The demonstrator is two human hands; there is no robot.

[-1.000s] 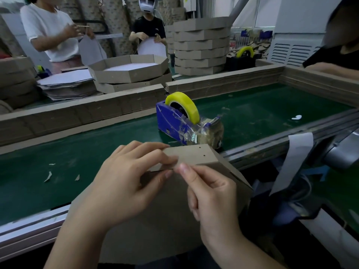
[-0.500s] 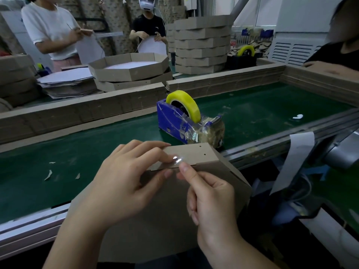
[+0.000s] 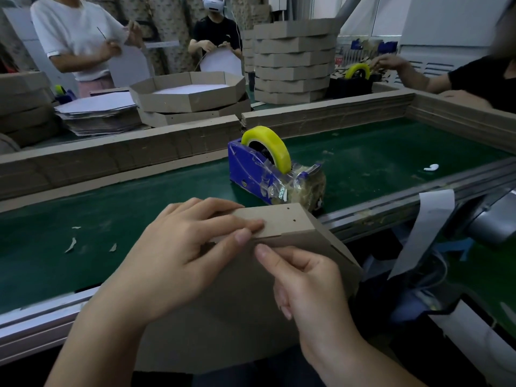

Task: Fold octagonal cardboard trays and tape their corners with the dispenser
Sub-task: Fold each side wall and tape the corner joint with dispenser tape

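Observation:
A brown cardboard tray (image 3: 240, 311) tilts against the near rail of the green belt, its underside toward me and one side flap (image 3: 282, 219) folded up at the top. My left hand (image 3: 178, 258) grips the flap at a corner, fingers over the top and thumb pressing the fold line. My right hand (image 3: 304, 280) lies on the tray's underside just below, its thumb tip pressed at the same corner. Whether tape lies under the thumbs cannot be made out. A blue tape dispenser (image 3: 268, 174) with a yellow roll stands on the belt right behind the flap.
The green belt (image 3: 111, 213) has small scraps on it and a cardboard wall along its far side. Behind that lie a folded octagonal tray (image 3: 190, 93), flat blanks (image 3: 95, 113) and a tall stack of trays (image 3: 293, 60). Three people work around. A paper strip (image 3: 424, 227) hangs at right.
My right thumb has slid down slightly from the flap's edge to the fold line. The glint of tape seen half a second ago no longer shows. The left hand keeps its grip.

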